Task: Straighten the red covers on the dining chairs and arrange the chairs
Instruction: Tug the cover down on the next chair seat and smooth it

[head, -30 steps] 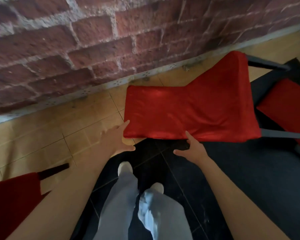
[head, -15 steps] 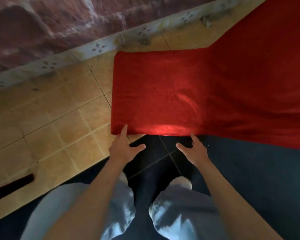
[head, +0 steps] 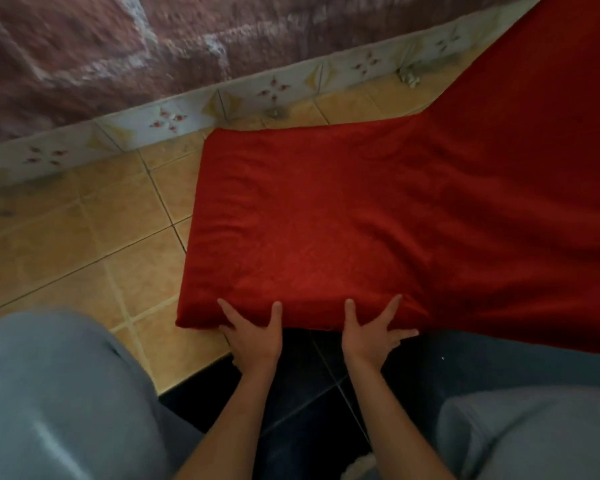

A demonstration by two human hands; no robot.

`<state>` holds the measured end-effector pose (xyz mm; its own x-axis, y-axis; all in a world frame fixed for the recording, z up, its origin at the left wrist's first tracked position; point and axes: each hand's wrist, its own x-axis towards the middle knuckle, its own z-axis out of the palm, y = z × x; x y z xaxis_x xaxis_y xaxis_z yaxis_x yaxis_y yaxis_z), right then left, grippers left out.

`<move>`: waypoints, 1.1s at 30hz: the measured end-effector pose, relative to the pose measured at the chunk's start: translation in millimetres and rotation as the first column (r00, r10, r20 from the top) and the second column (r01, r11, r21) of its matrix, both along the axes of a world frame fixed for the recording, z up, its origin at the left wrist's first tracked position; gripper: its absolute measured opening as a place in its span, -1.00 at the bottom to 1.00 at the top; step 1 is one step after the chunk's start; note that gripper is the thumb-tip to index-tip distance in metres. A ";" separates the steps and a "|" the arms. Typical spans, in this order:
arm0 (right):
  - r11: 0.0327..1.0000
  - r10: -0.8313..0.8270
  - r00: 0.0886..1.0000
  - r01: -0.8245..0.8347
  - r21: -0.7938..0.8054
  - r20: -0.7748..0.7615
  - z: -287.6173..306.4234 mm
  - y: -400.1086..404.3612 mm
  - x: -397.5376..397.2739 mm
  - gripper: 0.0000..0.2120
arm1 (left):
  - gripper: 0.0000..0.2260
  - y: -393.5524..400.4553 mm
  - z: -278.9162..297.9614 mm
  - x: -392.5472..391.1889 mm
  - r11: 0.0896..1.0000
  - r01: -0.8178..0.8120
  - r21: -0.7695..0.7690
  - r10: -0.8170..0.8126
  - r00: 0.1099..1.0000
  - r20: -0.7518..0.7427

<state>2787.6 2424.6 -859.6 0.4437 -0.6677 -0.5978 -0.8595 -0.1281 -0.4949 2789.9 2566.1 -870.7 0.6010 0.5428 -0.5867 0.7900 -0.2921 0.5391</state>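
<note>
Down at the near edge of the red cover [head: 326, 230], both hands are on the cloth. The left hand [head: 253, 336] has its fingers spread flat over the front lip, thumb tucked beneath, so it reads as a loose pinch on the hem, not a tight clamp. The right hand [head: 371, 336] sits just beside it, fingers fanned wide and pressing on the fabric; whether its thumb has caught the underside I cannot tell. The cover lies across the chair, which sits over the tan tiled floor [head: 84, 244] near the patterned skirting [head: 167, 119] and the brick wall [head: 101, 53], running up and away toward the top right. Soft diagonal wrinkles cross its middle and right part.

For a clean job, I'd say the hands want to move apart toward the two front corners and draw the hem evenly toward the body, keeping the pull equal so the cloth doesn't skew. A one-sided tug would likely deepen those creases. Then a flat palm sweep outward from the centre should chase the ripples off. The person's grey trouser legs [head: 56, 393] flank the arms, crouched close.
</note>
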 end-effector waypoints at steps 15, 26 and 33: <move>0.951 -0.301 0.904 0.261 0.163 0.304 -23.0 -7.8 11.2 -0.06 | 0.11 -20.9 -34.4 14.7 0.894 -0.295 -0.337 0.368 0.913 0.176; 0.928 -0.368 0.823 0.349 0.126 0.433 -43.3 -1.5 13.1 -0.09 | 0.17 -23.1 -46.0 16.0 0.877 -0.333 -0.346 0.422 0.878 0.226; 0.933 -0.358 0.844 0.339 0.121 0.400 -39.2 -4.1 11.1 -0.08 | 0.10 -21.9 -39.4 14.3 0.934 -0.297 -0.198 0.338 0.915 0.222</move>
